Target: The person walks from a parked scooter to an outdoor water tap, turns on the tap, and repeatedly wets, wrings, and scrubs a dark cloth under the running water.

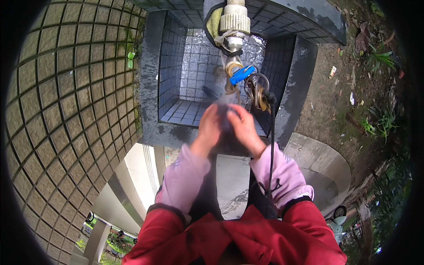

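My left hand [210, 125] and my right hand [243, 126] are raised side by side over the near rim of a tiled basin [175, 132], under a metal tap [231, 86]. Water sprays down from the spout onto them. Between the palms is something dark and blurred; whether it is a held thing or shadow I cannot tell. The tap has a blue handle [242, 75]. Right beside it hang a metal ring and several brass-coloured pieces [260, 97], tied to a black cord [272, 142] that runs down past my right sleeve.
Above the tap stands a pipe with a ribbed plastic fitting [235, 22], a yellow-green cloth [214, 23] tied beside it. A tiled wall [76, 73] rises at the left. Soil with small plants [381, 59] lies at the right, and a curved stone edge [318, 159] below it.
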Motion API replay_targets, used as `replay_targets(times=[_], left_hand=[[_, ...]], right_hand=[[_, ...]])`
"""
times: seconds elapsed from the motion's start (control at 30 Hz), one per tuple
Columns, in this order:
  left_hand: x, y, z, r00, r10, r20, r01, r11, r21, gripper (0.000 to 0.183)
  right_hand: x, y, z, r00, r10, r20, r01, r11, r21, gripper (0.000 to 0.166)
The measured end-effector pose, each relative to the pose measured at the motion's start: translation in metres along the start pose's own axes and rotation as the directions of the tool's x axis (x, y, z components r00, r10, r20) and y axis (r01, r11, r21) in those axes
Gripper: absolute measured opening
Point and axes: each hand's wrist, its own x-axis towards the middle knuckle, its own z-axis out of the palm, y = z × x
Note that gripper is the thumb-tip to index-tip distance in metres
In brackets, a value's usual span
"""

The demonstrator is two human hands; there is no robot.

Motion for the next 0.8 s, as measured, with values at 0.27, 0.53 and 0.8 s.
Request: replay_targets(times=[0.27,0.53,0.8], left_hand=[[0.016,-0.022,0.032,0.988,0.013,-0.151,0.004,0.993,0.115,0.027],[0.004,0.014,0.031,0.978,-0.198,0.065,0.204,0.971,-0.122,0.046],[0.008,-0.002,0.043,0.982,0.189,0.014,-0.183,0.926,0.329,0.017]], right_hand=[[0.031,-0.010,0.013,0.963,-0.165,-0.212,-0.001,0.787,-0.616,0.025],[-0.001,-0.025,0.028,0.992,-0.070,-0.104,0.013,0.881,-0.472,0.027],[0.052,0.018,-0.004,0.942,0.101,-0.319,-0.246,0.855,-0.457,0.032]])
